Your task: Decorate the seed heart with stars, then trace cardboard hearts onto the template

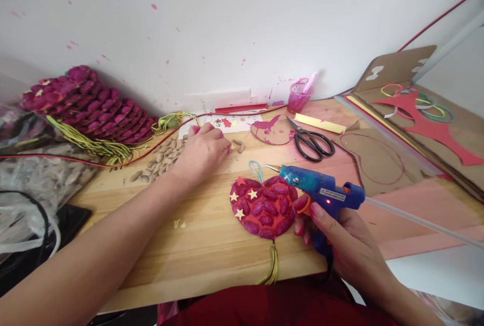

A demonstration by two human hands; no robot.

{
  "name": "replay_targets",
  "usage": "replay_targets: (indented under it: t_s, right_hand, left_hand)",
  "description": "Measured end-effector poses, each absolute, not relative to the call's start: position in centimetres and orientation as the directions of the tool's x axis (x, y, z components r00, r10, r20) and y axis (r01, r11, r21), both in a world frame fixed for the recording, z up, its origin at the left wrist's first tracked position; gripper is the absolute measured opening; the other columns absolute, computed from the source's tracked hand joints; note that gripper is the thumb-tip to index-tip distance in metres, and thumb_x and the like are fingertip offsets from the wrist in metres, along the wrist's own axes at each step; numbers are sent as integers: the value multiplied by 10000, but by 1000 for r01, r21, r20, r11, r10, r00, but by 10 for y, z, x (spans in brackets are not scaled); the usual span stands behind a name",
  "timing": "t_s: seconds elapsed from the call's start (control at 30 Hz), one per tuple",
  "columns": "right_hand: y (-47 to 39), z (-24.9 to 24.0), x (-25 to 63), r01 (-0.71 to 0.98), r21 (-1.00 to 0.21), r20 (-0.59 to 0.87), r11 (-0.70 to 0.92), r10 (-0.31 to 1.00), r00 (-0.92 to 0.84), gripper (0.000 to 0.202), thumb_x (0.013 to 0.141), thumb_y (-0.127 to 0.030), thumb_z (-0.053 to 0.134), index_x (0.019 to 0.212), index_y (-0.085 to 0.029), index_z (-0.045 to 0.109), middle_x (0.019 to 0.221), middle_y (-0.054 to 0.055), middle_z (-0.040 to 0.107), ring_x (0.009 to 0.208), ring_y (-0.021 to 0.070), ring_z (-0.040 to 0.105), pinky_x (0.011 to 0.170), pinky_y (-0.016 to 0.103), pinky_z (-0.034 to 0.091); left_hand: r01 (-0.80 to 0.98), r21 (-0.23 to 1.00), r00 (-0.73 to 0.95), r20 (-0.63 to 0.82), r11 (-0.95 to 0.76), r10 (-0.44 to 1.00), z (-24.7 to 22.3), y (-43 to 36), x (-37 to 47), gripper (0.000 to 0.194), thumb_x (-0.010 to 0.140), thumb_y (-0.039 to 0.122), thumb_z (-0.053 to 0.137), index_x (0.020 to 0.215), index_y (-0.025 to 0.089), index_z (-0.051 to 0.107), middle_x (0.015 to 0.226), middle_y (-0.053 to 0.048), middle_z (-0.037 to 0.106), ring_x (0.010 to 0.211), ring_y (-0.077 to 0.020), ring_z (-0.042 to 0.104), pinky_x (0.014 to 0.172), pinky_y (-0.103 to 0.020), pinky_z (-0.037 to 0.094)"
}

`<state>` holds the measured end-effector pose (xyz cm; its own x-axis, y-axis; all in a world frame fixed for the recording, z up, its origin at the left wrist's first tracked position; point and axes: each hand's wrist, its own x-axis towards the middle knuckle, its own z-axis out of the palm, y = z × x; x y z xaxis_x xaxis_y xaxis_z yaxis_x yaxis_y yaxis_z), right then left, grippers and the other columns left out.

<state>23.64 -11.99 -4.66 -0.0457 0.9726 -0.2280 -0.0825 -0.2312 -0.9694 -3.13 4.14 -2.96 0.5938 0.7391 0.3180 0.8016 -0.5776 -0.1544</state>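
Observation:
My right hand (328, 225) is wrapped round a blue glue gun (310, 179) with an orange trigger, its nozzle pointing left above a heart-shaped ornament. The ornament (266, 207) is red, covered with dyed magenta peanuts, with a light blue loop on top and a green-yellow tassel below. Several gold stars (252, 194) lie on its left part. My left hand (207, 147) is over the table beside a pile of peanuts (164, 157), its fingertips pressed together near a small gold star (232, 147). Whether they grip it is too small to tell.
Black scissors (312, 144), a cardboard heart (273, 130) and a pink cup (300, 95) stand or lie behind the ornament. Stacked magenta ornaments (91, 109) lean at the left. A red cord (159, 144) crosses the table. Cardboard (378, 157) lies right.

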Motion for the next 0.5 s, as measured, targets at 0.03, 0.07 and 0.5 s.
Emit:
replay_targets:
  t_s: [0.03, 0.07, 0.5]
  right_hand:
    - [-120, -47, 237, -84, -969, -230, -233, 972, -44, 412, 924, -555, 661, 766, -177, 697, 720, 54, 697, 611, 140, 598, 576, 245, 477]
    - [-121, -48, 237, -86, -968, -233, -236, 971, -46, 406, 926, -551, 662, 771, -178, 696, 718, 53, 696, 613, 140, 597, 577, 244, 477]
    - [-122, -46, 238, -86, -971, -217, -223, 974, -65, 393, 940, -532, 649, 758, -186, 700, 725, 58, 695, 616, 150, 589, 581, 260, 473]
  left_hand:
    - [797, -161, 601, 321, -582, 733, -31, 43, -30, 287, 968, 253, 564, 740, 186, 725, 830, -98, 703, 939, -308, 566, 797, -473, 364]
    - [790, -169, 609, 325, -589, 724, -31, 44, -28, 306, 974, 255, 554, 726, 186, 719, 820, -97, 700, 929, -303, 562, 788, -469, 358]
    - [801, -83, 567, 421, -593, 708, -27, 35, -24, 286, 951, 225, 530, 721, 207, 700, 784, -83, 693, 913, -279, 571, 842, -475, 385]
